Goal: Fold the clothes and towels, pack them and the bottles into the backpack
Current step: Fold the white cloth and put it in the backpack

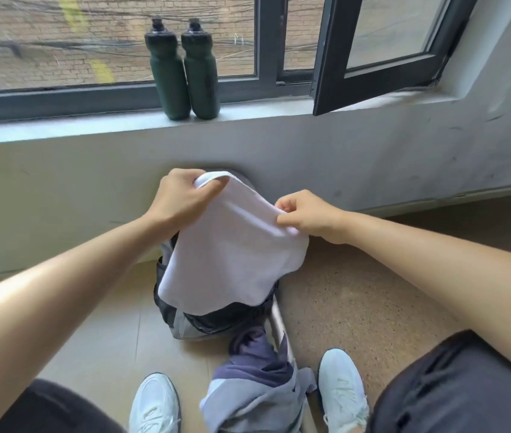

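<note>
Item one: soft white cloth towel [232, 257], held up between your two hands and hanging over the backpack. Your left hand [182, 195] grips its upper far corner, fingers curled over the folded edge with the thumb beneath. Your right hand [307, 218] pinches the near upper edge between thumb and bent fingers, and the cloth bunches at that spot. Item two: dark grey and black fabric backpack [216, 323], on the floor against the grey wall below the sill. The towel hides most of it, including the mouth, so you cannot tell whether it is unzipped or what lies inside; only its left side and lower front show. Item three: two tall dark green plastic bottles with black caps, left bottle [166, 73] and right bottle [201, 73], upright and touching side by side on the pale windowsill [60, 126], well apart from the backpack and above it. Item four: crumpled grey and purple garment [257, 376], unfolded on the floor between your white left shoe [154, 404] and white right shoe [343, 389], just in front of the backpack. Item five: silver metal floor strip [279, 320], running under the garment between beige tile and speckled brown flooring. Item six: black-framed window sash [388, 51], swung inward over the right end of the sill.
</note>
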The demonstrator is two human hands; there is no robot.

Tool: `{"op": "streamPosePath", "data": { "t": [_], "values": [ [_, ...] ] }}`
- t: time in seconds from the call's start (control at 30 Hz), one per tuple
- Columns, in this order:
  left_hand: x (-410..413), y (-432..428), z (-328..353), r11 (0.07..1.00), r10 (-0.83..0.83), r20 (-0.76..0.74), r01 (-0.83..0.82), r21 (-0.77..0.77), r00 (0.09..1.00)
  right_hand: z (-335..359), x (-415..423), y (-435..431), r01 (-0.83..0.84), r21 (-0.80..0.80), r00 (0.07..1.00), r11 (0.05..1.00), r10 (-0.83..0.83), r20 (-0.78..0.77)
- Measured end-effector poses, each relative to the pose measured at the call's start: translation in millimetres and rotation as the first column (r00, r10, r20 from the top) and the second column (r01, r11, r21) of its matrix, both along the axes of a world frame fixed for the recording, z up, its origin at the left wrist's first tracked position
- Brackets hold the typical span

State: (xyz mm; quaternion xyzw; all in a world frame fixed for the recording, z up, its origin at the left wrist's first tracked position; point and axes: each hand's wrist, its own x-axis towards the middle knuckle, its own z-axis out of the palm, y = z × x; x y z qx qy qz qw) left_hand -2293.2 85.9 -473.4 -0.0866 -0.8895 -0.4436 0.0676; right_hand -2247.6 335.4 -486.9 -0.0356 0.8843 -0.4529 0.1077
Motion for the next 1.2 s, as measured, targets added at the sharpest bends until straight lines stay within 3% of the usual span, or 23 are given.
{"op": "streamPosePath", "data": {
  "t": [0.17, 0.33, 0.43, 0.53, 0.63, 0.83, 1.07, 1.2],
  "values": [
    [-23, -33, -15, 0.984, 0.005, 0.039, 0.002, -0.18, 0.999, 6, -6, 14, -0.044, -0.112, 0.998, 0.993, 0.048, 0.032],
    [-29, -45, -25, 0.857, -0.103, 0.079, 0.129, -0.498, 0.991, 9, -16, 15, 0.152, -0.153, 0.978, 0.976, -0.171, -0.119],
    [-31, -51, -31, 0.821, -0.044, 0.061, 0.07, -0.567, 0.997, 9, -24, 21, 0.272, -0.093, 0.931, 0.958, -0.287, -0.228],
    [-35, -66, -33, 0.865, 0.08, 0.072, -0.033, -0.501, 0.994, 17, -28, 29, 0.367, -0.049, 0.874, 0.929, -0.363, -0.322],
    [-36, -77, -35, 0.942, 0.18, 0.119, -0.136, -0.307, 0.976, 26, -27, 38, 0.412, 0.135, 0.839, 0.901, -0.317, -0.441],
    [-46, -90, -25, 0.939, 0.343, 0.09, -0.341, -0.039, 0.935, 23, -26, 59, 0.225, 0.459, 0.966, 0.86, -0.136, -0.219],
    [-45, -105, -36, 0.89, 0.456, 0.147, -0.443, -0.111, 0.878, 9, -16, 79, 0.229, 0.421, 0.973, 0.878, -0.201, -0.11],
    [-47, -103, -33, 0.847, 0.529, 0.171, -0.528, -0.059, 0.831, -3, -16, 85, 0.252, 0.405, 0.966, 0.879, -0.252, -0.054]
  ]
}}
